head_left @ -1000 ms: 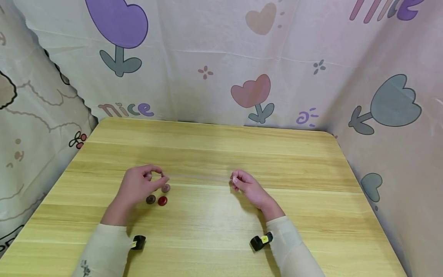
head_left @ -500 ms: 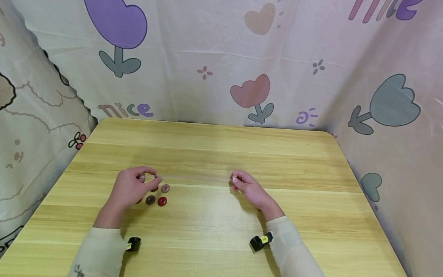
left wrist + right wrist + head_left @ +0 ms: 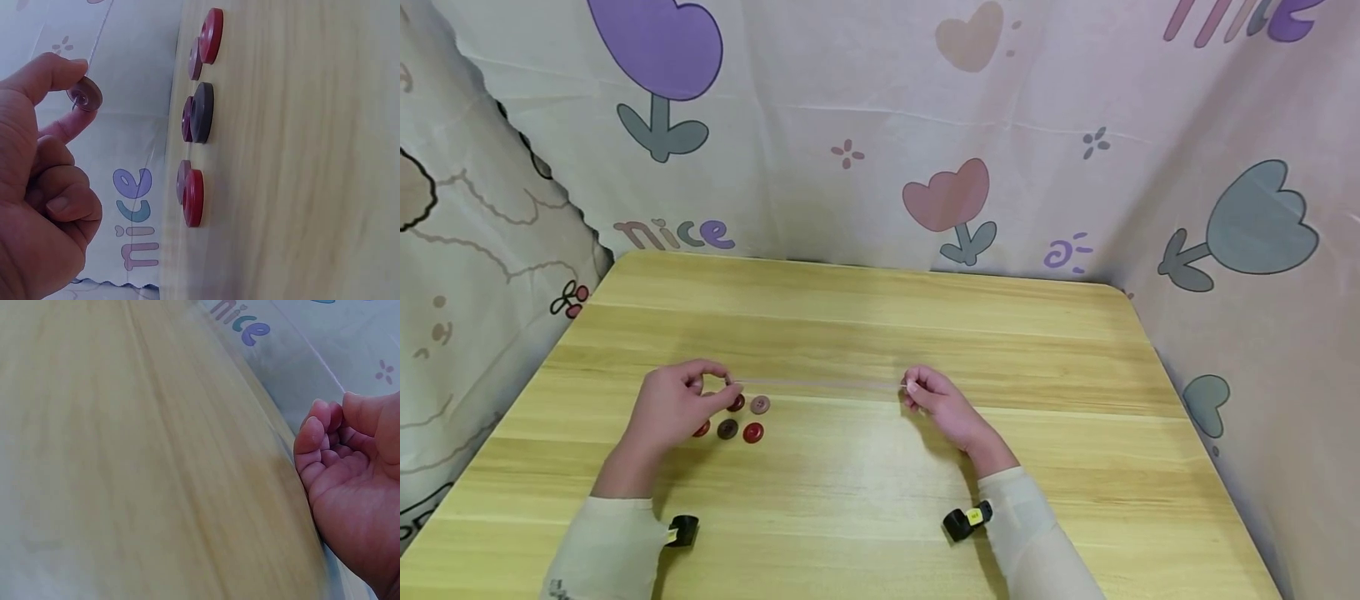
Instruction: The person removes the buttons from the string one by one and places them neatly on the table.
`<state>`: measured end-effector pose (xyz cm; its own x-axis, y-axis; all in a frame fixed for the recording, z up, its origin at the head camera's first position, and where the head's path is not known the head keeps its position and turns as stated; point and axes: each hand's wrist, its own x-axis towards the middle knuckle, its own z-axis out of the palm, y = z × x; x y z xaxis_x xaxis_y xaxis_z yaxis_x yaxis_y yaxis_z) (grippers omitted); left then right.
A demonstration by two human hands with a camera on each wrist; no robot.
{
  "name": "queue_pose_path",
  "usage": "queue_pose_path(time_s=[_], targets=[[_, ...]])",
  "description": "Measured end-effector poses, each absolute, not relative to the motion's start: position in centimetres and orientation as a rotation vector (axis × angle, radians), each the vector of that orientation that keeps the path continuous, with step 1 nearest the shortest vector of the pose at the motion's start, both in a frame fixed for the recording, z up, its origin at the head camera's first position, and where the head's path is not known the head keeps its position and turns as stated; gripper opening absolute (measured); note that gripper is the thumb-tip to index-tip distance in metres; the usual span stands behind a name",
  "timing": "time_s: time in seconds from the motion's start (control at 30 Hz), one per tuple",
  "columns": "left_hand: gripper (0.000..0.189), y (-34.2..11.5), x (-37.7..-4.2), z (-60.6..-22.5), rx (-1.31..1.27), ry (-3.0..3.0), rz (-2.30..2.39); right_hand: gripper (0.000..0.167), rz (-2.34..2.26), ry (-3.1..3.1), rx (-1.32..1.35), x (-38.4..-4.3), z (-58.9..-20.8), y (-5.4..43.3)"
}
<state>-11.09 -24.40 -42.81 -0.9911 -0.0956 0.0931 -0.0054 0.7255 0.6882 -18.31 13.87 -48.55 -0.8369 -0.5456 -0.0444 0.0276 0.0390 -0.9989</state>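
My left hand (image 3: 666,404) pinches a brown button (image 3: 87,94) between thumb and fingertip, held above the table. A thin pale string (image 3: 820,384) runs from that button across to my right hand (image 3: 942,406), whose thumb and index finger pinch its other end. Between the hands the string looks stretched nearly straight. Below the left hand, loose buttons lie on the table in two short rows: a mauve button (image 3: 760,404), a dark red button (image 3: 736,403), a bright red button (image 3: 753,432), a dark brown button (image 3: 727,429) and another red button (image 3: 194,198), with one more mauve button (image 3: 182,181).
The wood-grain table (image 3: 850,508) reaches back to a printed cloth (image 3: 820,200) that hangs behind it and along both sides. A black wrist camera (image 3: 682,531) sits at the left cuff, and another wrist camera (image 3: 966,521) at the right cuff.
My left hand has moved left, away from the right hand, and the visible string between them is longer. Buttons formerly covered by the left hand now show. My right hand has stayed nearly still.
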Motion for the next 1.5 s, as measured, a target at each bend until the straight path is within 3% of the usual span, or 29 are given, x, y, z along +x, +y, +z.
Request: queue_pose_path(time_s=[1.5], targets=[[0.02,-23.5,-7.1,-44.1,-0.004,-2.986,-1.159,0.019,-1.879,1.903,-0.484,-18.4,-48.4,13.8]])
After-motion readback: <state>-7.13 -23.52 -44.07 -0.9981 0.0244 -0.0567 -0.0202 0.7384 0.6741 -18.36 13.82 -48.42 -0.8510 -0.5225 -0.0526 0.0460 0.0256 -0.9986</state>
